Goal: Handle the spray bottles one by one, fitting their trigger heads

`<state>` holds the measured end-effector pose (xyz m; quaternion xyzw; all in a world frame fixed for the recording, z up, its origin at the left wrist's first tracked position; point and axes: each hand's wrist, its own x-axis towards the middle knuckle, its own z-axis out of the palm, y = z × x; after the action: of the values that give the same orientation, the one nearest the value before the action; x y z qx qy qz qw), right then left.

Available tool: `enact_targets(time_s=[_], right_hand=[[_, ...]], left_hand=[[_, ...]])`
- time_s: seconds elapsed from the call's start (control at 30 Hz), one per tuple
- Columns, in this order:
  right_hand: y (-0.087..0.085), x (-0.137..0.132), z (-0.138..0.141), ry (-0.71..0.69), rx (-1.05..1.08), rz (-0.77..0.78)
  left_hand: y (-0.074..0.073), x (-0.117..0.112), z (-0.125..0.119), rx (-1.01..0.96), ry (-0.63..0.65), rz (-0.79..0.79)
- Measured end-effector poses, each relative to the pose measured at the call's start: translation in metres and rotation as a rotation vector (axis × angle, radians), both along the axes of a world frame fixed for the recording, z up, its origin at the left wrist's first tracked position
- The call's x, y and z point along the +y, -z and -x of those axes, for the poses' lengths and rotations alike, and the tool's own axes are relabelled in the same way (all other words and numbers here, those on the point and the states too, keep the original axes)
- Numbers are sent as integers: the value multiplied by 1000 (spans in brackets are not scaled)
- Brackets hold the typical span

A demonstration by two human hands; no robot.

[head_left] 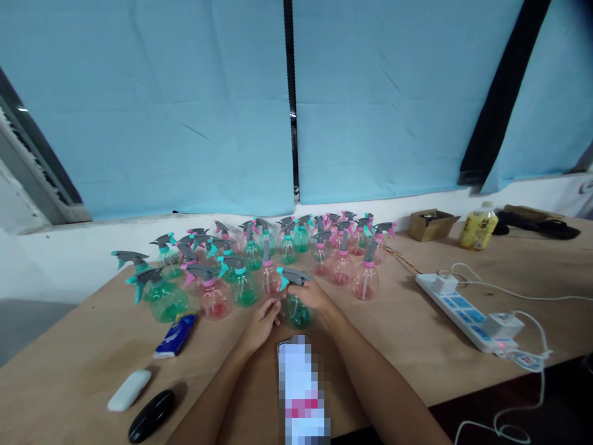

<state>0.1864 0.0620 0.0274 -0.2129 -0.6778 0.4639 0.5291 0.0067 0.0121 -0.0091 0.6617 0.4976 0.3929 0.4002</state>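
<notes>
A green spray bottle (299,314) with a grey head and turquoise trigger stands upright near the middle of the table. My right hand (311,294) is closed round its neck, just under the spray head. To the left of this bottle is my left hand (262,324), its fingers loosely bent and apart, with nothing visible in them. Whether its fingertips touch the bottle I cannot tell. Directly behind are a pink spray bottle (270,277) and another green spray bottle (244,290). A phone (300,386) with a blurred screen lies between my forearms.
Several more pink and green spray bottles (341,267) fill the back of the wooden table (389,334). On the right lie a power strip (466,312) with cables, a yellow drink bottle (479,227) and a cardboard box (430,225). A blue packet (176,335), white case (130,390) and black case (152,416) lie left.
</notes>
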Motion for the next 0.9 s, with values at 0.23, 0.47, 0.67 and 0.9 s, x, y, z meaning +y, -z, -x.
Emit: enact_targets(time_s=[0.23,0.47,0.67,0.9], right_hand=[[-1,-1,2,31,11,20],[0,-3,3,39,40,19],[-2,-4,5,92,65,19],[3,-1,5,103,32,54]], left_hand=[[1,1,1,2,7,2],[-1,-1,-2,-6,2,10],[-4,-3,-2,5,10,6],[-2,-2,-2,-2,23,2]])
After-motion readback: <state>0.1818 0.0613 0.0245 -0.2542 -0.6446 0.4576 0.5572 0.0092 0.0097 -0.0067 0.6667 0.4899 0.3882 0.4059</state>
